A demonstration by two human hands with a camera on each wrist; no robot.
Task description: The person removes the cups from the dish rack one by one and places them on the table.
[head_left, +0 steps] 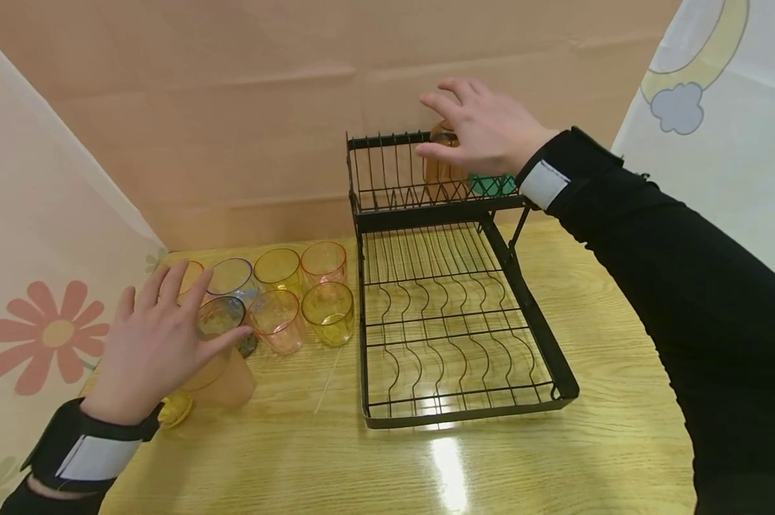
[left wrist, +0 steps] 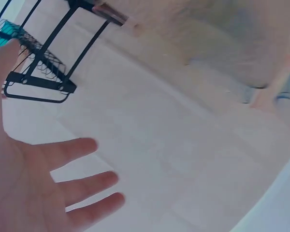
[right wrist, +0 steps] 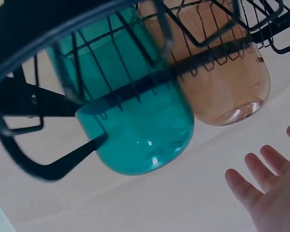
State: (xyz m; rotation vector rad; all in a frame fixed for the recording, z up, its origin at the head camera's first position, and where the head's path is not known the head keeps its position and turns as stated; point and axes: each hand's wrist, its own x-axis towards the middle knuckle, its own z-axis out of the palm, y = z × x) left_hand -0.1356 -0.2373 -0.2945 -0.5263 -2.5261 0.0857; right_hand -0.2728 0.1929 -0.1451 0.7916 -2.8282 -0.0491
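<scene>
My right hand (head_left: 484,129) is spread above the upper tier of a black dish rack (head_left: 426,214), overlapping an amber-orange glass (head_left: 440,175) in the head view. In the right wrist view its fingertips (right wrist: 239,186) stand apart from this glass, which lies tilted in the wires with its base outward. A teal-green glass (right wrist: 140,140) leans beside it. Over at the left, my left hand (head_left: 156,343) has its fingers extended and holds nothing. It overlaps a dark-rimmed glass (head_left: 221,315) and an orange-tinted glass (head_left: 229,383), both partly hidden.
More tinted glasses stand left of the rack, among them a yellow one (head_left: 328,315), a pink one (head_left: 276,322) and a blue-rimmed one (head_left: 230,277). A small yellow object (head_left: 176,409) lies by the left wrist. A cloth-covered wall (head_left: 252,143) rises behind the table (head_left: 284,458).
</scene>
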